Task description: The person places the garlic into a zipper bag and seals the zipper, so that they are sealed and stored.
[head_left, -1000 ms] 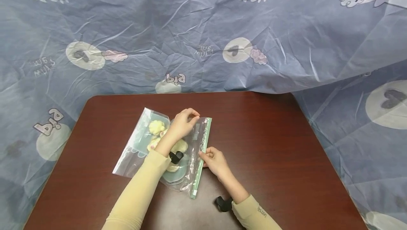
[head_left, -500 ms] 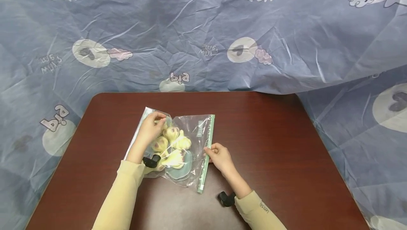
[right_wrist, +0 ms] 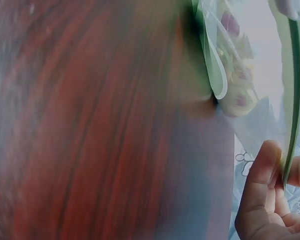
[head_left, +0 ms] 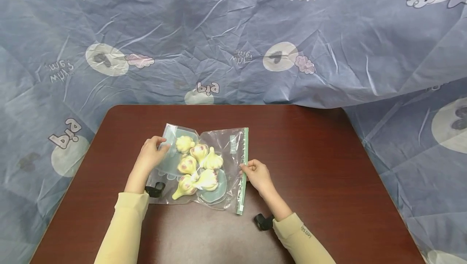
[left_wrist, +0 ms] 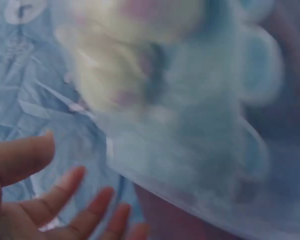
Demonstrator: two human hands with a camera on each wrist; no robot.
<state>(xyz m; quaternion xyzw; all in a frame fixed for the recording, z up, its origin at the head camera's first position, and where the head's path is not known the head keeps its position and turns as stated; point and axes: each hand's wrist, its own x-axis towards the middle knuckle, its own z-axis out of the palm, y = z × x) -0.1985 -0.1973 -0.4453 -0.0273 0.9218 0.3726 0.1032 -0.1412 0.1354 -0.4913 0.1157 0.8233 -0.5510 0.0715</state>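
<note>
A clear zip bag point(head_left: 217, 137) lies on the table with several garlic bulbs point(head_left: 207, 180) inside, cream with purple patches. Pale blue-green printed shapes show on the bag. My right hand point(head_left: 258, 177) pinches the bag's green zip edge point(head_left: 245, 146) between thumb and fingers, which the right wrist view also shows. At the bag's left end is my left hand point(head_left: 150, 154), fingers spread and loosely bent, holding nothing. In the left wrist view those fingers point(left_wrist: 97, 207) stand apart from one another beside the blurred bag; whether they touch it I cannot tell.
The dark red-brown table point(head_left: 310, 154) extends to the right of the bag and in front of it. A blue-grey printed cloth point(head_left: 233, 33) hangs behind the table and at its sides. Black wrist cameras point(head_left: 263, 222) sit by both sleeves.
My left hand has moved left across the bag, from near its zip end to its far left end, uncovering the garlic. My right hand keeps its pinch on the zip edge.
</note>
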